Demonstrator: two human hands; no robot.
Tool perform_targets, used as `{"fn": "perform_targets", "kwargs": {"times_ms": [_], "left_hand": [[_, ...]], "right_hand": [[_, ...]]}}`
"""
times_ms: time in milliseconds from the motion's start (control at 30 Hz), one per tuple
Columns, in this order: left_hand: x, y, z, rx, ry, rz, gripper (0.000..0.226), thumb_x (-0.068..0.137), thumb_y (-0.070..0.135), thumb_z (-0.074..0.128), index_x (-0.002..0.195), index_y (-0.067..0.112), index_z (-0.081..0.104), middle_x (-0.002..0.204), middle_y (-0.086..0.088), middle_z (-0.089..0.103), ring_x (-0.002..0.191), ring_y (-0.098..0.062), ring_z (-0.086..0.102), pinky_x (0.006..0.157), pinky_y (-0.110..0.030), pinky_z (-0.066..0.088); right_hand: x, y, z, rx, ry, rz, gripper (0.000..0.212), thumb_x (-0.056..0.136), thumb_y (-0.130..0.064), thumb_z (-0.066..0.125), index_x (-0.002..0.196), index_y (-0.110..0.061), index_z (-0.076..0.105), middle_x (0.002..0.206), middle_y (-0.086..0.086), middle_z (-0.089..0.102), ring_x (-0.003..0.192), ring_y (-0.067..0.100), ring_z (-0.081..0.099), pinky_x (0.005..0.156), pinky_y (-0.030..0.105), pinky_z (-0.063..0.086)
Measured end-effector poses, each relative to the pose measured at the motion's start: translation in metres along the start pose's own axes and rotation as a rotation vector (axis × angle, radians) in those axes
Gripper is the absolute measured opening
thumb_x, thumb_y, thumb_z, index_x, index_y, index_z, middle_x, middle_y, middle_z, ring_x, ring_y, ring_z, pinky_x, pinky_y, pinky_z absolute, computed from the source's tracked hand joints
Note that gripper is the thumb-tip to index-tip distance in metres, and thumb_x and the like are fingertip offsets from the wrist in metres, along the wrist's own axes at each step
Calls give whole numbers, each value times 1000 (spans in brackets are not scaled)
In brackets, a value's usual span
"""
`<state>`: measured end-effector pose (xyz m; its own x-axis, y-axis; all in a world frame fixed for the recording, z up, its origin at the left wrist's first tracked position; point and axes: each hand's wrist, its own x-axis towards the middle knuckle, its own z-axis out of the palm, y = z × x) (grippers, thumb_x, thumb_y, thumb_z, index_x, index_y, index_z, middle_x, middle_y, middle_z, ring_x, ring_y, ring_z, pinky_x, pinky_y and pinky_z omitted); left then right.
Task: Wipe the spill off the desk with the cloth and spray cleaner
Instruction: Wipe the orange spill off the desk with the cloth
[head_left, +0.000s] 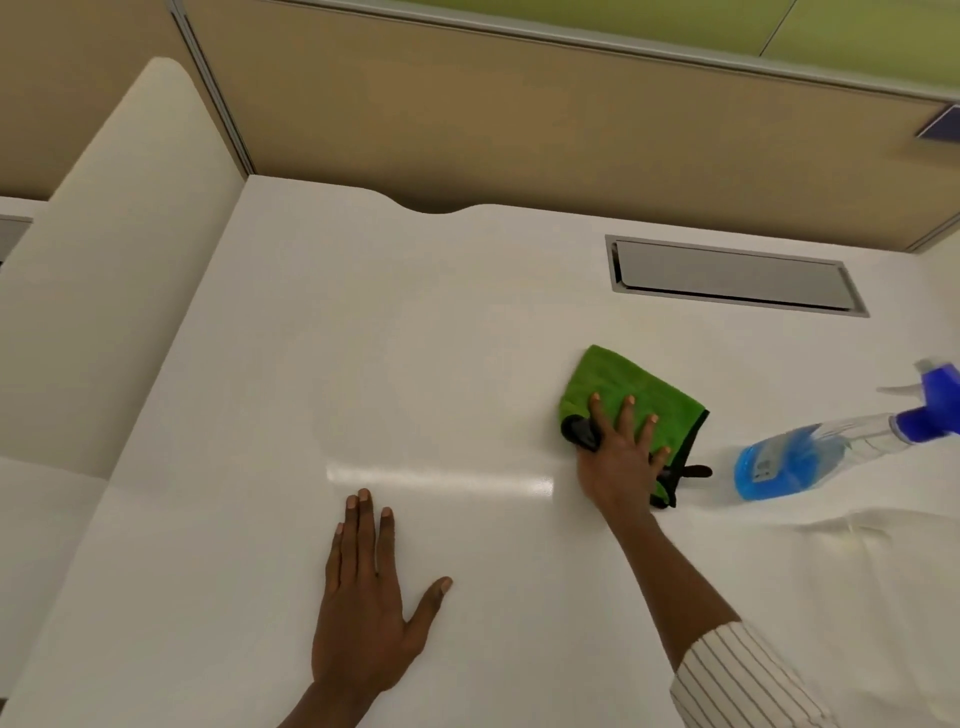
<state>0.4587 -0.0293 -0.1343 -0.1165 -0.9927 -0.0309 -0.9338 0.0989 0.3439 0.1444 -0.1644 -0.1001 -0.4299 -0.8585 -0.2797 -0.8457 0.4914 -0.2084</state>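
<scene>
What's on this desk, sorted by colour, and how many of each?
Green: 1, the cloth under the right hand
Blue: 1, the spray bottle
Grey: 1, the cable hatch
Total: 3

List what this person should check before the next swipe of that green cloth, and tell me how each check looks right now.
1. Right hand flat on the green cloth: ok.
2. Cloth lying on the desk: ok.
3. Left hand clear of the cloth's path: ok, it rests flat on the desk, apart from the cloth.
4. Spray bottle out of the way: ok, to the right of the cloth, not touching.
5. Spill located: cannot tell; only glare shows.
</scene>
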Motion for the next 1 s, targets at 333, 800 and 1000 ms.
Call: {"fn": "perform_targets", "kwargs": {"times_ms": [333, 800, 1000], "left_hand": [[0, -3, 3, -12, 27, 19, 110, 97, 78, 46, 172, 3, 17, 184, -17, -1, 172, -31, 4, 136, -48, 15], [7, -4, -12, -288, -78, -44, 101, 89, 72, 56, 168, 15, 29, 184, -5, 3, 171, -26, -4, 135, -53, 17], [14, 31, -85, -1226, -486, -135, 73, 75, -4, 75, 135, 39, 71, 144, 9, 71, 139, -15, 62, 117, -51, 49]], "right_hand": [[-166, -18, 22, 22, -244, -230, 86, 84, -25, 38, 159, -58, 11, 170, -15, -16, 160, 26, -20, 130, 60, 1], [-215, -37, -96, 916, -597, -33, 14, 99, -22, 69, 106, -26, 80, 100, 1, 83, 93, 21, 78, 87, 35, 61], [-221, -34, -134, 1402, -696, 92, 37, 93, -29, 64, 125, -14, 72, 124, 9, 78, 116, 27, 75, 93, 38, 62]]}}
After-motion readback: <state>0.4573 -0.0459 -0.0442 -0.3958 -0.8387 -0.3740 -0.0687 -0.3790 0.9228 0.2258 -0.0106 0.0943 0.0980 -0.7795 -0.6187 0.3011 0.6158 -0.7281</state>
